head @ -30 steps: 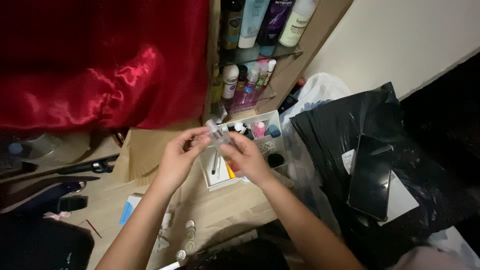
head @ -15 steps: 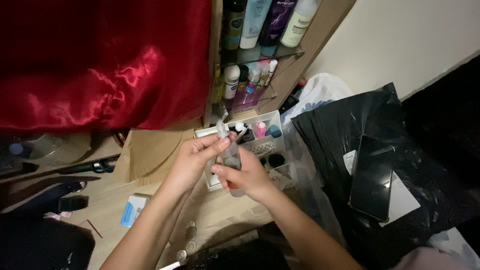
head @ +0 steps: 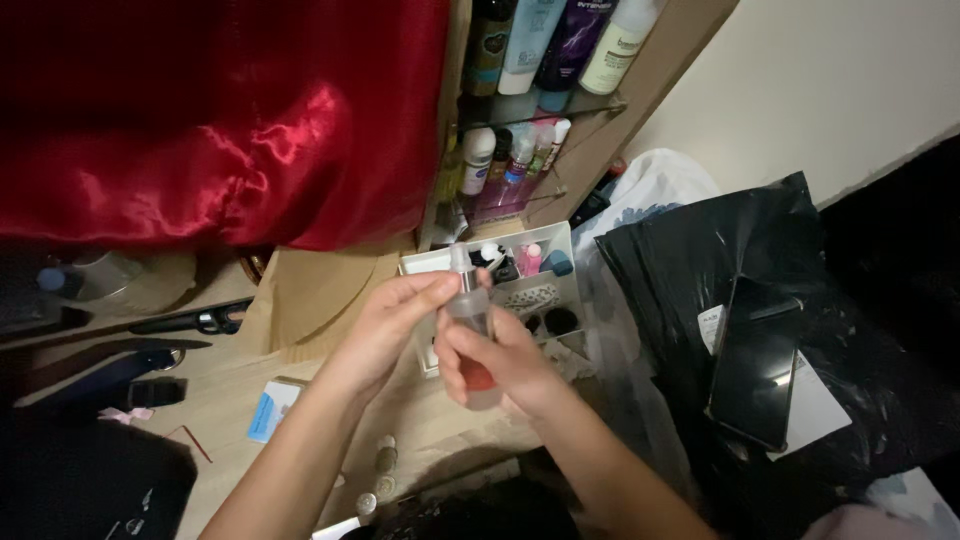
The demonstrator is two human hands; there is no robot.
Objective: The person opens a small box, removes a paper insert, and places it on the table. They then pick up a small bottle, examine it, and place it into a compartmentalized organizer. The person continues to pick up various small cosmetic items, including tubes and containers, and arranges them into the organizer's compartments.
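My right hand [head: 505, 360] is wrapped around the frosted dropper bottle [head: 474, 335], held upright just in front of the white organiser tray [head: 565, 262]; my left hand [head: 385, 325] pinches its pale dropper cap [head: 462, 268]. Step in hand, as I judge it: working the cap. Next calls for a steady grip on the smooth cylindrical glass; reddish liquid sits low inside

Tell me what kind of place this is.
Probably a bedroom or dressing corner at home: a shelf unit packed with toiletry bottles, a white organiser tray of cosmetics on the wooden floor, red satin cloth hanging beside.
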